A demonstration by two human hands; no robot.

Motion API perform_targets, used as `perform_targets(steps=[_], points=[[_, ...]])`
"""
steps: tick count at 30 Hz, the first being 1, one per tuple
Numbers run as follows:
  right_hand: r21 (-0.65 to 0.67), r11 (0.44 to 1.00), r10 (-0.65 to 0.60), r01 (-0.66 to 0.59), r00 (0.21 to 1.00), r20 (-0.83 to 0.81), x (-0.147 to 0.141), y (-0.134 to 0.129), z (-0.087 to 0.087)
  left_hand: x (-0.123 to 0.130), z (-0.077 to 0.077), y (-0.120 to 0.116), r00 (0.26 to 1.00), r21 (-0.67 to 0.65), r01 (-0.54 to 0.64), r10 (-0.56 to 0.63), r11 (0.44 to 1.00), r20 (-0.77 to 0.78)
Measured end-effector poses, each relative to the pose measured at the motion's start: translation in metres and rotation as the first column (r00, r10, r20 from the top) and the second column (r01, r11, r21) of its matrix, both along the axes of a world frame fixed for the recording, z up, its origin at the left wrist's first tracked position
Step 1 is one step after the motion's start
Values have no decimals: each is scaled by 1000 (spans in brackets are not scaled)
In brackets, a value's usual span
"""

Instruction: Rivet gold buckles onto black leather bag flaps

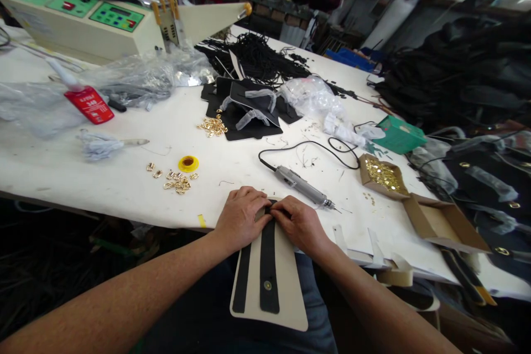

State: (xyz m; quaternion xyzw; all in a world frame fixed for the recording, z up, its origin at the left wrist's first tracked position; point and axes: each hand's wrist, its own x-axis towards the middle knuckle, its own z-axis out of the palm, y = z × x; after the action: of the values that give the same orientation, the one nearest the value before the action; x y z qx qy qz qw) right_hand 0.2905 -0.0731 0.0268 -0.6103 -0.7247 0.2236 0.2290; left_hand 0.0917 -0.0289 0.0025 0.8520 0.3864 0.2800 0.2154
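A beige panel (286, 287) with rounded corners rests over my lap and against the table edge. Two black straps lie along it; the middle strap (267, 260) carries a round metal snap (267, 285) near its lower end. My left hand (243, 218) is closed on the panel's far end, thumb by the strap. With fingertips pinched together, my right hand (301, 224) touches the top of the middle strap; anything small between those fingers is hidden. Just beyond lies a grey electric screwdriver (302, 185) with a black cord.
Gold buckles (178, 182) lie loose beside a yellow spool (188, 164). Further back are black panels (253, 110), a red glue bottle (89, 104) and a green-panelled machine (83, 22). To the right stand a box of gold pieces (384, 177), a cardboard tray (443, 221) and a green box (400, 134).
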Motion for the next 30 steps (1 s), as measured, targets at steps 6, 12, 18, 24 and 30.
perform_targets(steps=[6,12,18,24,30], points=[[-76,997,-22,23,1000,8,-2,6,5,0,1,1,1000,-13,16,-17,1000,-17],[-156,987,64,-47,992,108,-1,14,16,-1,2,2,1000,-15,22,-22,1000,-17],[-214,975,-20,54,987,157,-4,19,14,-1,1,1,999,-2,23,-23,1000,-28],[-329,940,-92,89,996,5,3,33,9,-1,1,1,999,10,21,-21,1000,-42],[-360,932,-70,32,993,-94,8,33,10,0,1,-1,999,10,6,-6,1000,-40]])
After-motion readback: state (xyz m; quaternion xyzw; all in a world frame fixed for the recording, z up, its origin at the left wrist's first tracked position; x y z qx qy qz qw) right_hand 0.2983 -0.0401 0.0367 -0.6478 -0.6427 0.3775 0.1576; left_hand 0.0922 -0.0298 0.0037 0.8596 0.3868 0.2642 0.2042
